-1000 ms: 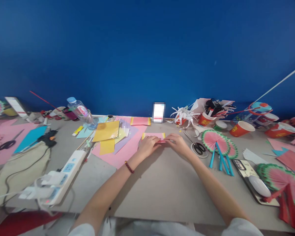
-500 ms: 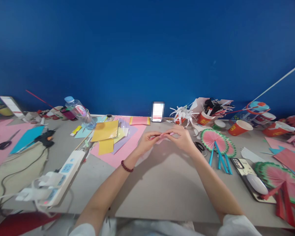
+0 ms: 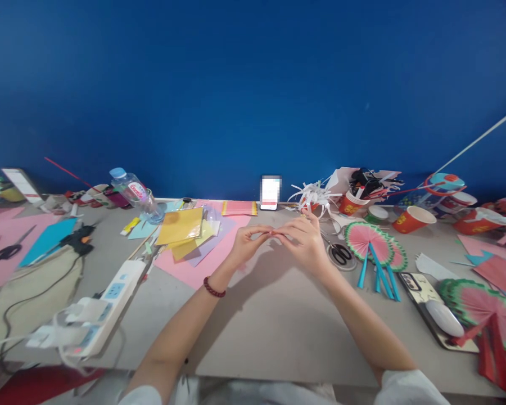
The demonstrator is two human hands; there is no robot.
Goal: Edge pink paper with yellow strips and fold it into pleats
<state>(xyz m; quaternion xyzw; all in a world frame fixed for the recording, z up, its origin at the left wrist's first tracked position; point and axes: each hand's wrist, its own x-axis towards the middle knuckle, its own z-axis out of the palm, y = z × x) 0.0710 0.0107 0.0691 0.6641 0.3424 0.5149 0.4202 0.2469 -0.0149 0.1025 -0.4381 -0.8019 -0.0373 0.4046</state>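
My left hand (image 3: 249,244) and my right hand (image 3: 302,241) meet fingertip to fingertip above the middle of the grey table (image 3: 253,332). Both are closed in a pinch on a small piece of pink paper, now mostly hidden by the fingers. Left of my left hand lies a large pink paper sheet (image 3: 181,273) with a yellow paper pack (image 3: 179,226) on top. Black-handled scissors (image 3: 341,254) rest right of my right hand, beside watermelon-patterned paper fans (image 3: 365,239) with blue handles.
A lit phone (image 3: 270,193) leans on the blue wall. To the left are a power strip (image 3: 113,304), a plastic bottle (image 3: 135,191) and a glue gun (image 3: 82,239). Red paper cups (image 3: 409,220), a phone with a mouse (image 3: 443,318) on it and another fan (image 3: 483,304) occupy the right.
My fingertips have drawn closer together, and less of the pink paper shows between them. My right hand has shifted slightly left and down, uncovering more of the scissors.
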